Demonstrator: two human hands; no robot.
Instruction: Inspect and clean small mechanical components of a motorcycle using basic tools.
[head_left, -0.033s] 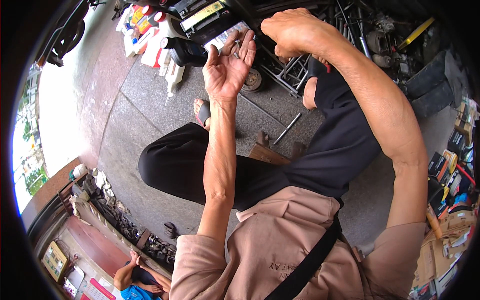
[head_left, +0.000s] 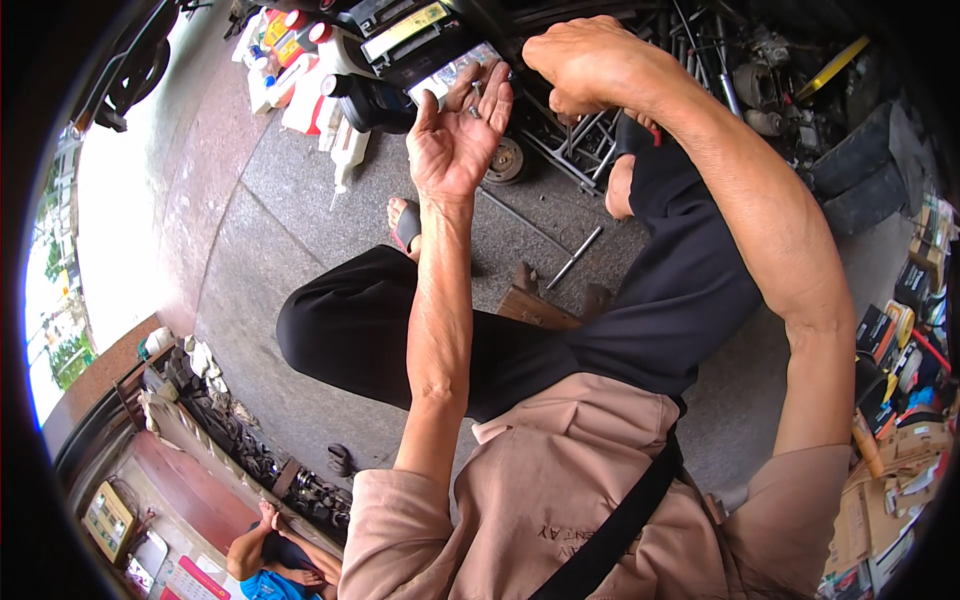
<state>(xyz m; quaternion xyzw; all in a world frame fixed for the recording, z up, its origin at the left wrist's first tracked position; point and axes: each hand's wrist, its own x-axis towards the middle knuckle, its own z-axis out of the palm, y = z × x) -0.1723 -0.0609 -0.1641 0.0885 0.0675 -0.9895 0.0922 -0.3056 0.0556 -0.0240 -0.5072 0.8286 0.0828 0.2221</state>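
My left hand is held palm up, its fingers slightly curled and apart. Small metal bolts lie across its fingers. Farther right, my right hand is bent over with its back toward me and its fingers curled under. What it grips, if anything, is hidden behind the knuckles. Just left of my left hand lies a black bottle. Beyond the fingertips is a clear-topped case or packet with a shiny surface.
A metal T-handle tool lies on the grey floor between my legs, near a wooden block. Several bottles stand at the far left. Metal parts crowd the far right; boxes and cardboard are piled at right. Another person sits lower left.
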